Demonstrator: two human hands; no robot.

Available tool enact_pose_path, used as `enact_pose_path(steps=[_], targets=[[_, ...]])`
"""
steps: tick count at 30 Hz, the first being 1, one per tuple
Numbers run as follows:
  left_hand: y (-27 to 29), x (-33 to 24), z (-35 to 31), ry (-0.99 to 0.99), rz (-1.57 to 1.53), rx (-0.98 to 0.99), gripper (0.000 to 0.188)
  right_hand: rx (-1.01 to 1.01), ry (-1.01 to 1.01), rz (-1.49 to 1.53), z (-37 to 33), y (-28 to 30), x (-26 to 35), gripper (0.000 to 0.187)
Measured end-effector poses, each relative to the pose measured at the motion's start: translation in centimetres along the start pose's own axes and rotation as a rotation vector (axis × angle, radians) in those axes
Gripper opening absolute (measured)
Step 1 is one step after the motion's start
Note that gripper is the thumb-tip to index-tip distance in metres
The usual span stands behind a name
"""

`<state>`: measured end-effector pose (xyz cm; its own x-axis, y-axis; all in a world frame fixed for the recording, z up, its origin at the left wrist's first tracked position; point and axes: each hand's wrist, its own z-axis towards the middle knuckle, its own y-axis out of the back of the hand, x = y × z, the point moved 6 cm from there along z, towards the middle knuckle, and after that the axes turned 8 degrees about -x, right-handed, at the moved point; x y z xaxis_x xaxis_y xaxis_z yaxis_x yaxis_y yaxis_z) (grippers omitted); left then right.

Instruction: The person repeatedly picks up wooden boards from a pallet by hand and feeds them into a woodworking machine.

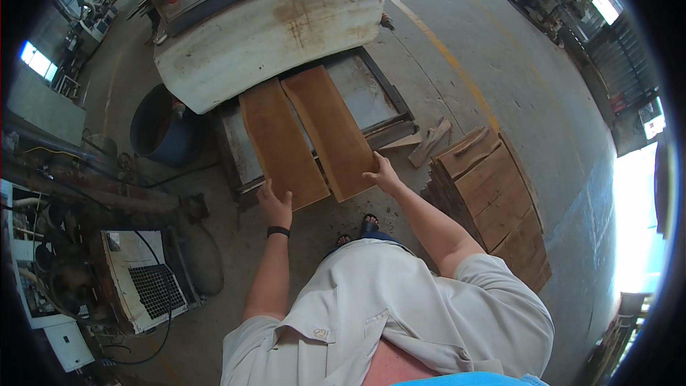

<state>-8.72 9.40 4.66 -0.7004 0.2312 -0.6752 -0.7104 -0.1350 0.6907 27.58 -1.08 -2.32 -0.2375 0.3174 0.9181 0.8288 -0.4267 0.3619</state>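
Indoors, both hands (274,201) (386,174) grip brown boards (284,146) (332,132) on a grey bed (363,93) above concrete floor (529,93).

A blue drum (183,143) stands at left while a yellow line (451,58) crosses the grey floor (532,82).

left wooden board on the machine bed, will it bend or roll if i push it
The left board is probably stiff: its near end juts past the machine bed with no clear sag. It should slide rather than roll, since it lies flat on its broad face. It may be fairly light for its area, as it looks thin.
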Motion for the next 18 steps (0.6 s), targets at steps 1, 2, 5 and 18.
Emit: enact_pose_path(steps=[1,2,5,18], targets=[[2.3,0.3,-0.9,0.037,0.041,-0.038,0.069,0.057,0.087,-0.183,-1.1,-2.3,3.6,0.086],[3.2,-0.6,-1.9,-0.035,0.176,0.065,0.074,0.092,0.186,-0.369,-2.3,-3.3,7.1,0.092],[0.9,-5.5,-2.9,-0.169,0.437,0.333,0.079,0.216,0.539,-0.803,-4.9,-2.0,10.6,0.090],[-2.9,-2.7,1.8,-0.101,0.599,0.433,0.077,0.313,0.757,-0.902,3.7,-5.9,11.7,0.055]])
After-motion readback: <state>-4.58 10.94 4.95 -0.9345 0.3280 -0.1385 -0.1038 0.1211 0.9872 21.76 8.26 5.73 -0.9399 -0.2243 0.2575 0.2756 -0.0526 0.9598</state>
